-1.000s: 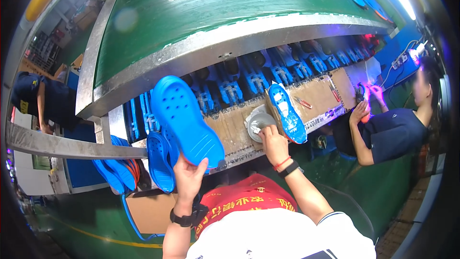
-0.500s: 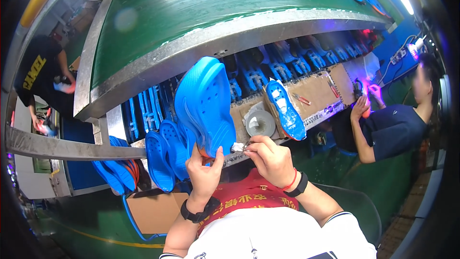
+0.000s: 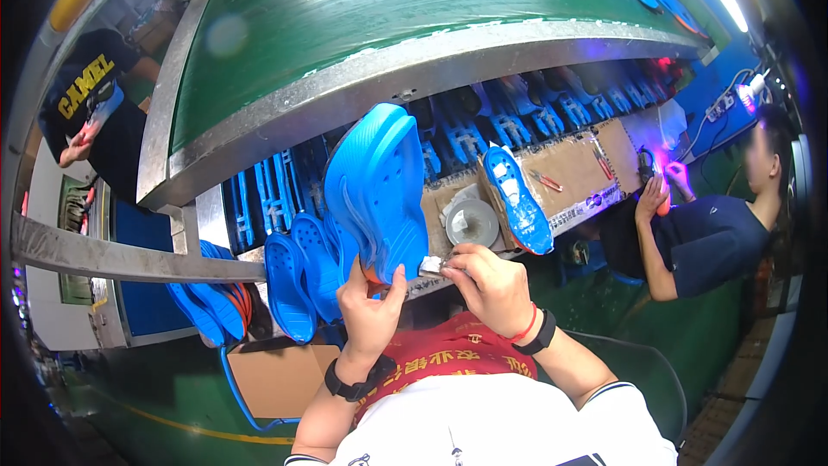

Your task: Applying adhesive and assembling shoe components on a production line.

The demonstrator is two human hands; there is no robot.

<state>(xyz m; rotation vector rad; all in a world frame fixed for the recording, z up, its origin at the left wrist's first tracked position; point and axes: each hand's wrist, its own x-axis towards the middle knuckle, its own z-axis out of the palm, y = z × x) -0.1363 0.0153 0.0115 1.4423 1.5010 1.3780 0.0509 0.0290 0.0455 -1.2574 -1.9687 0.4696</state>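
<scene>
A large blue foam shoe sole (image 3: 379, 190) with small holes in it stands raised in front of me. My left hand (image 3: 371, 315) is closed round its lower end, thumb toward the right, and a bit of orange shows by the fingers. Between the pinched fingertips of my right hand (image 3: 490, 280) is a small brush-like tool (image 3: 431, 265) with a white end, close to the sole's lower right edge. Whether it touches the edge I cannot tell. Beyond that hand sit a grey bowl (image 3: 473, 223) and another blue sole (image 3: 517, 198) with whitish patches inside.
More blue soles (image 3: 291, 289) lean at the left, beside a metal frame bar (image 3: 129, 261). A green conveyor belt (image 3: 388, 13) runs above a rack of blue parts (image 3: 509, 125). Red-handled tools (image 3: 545, 181) lie on cardboard (image 3: 569, 160). Co-workers are at far left and right.
The view has shifted slightly. My hands keep nearly the same pose on the sole and tool. The co-worker at left has raised a shoe-like piece nearer the body.
</scene>
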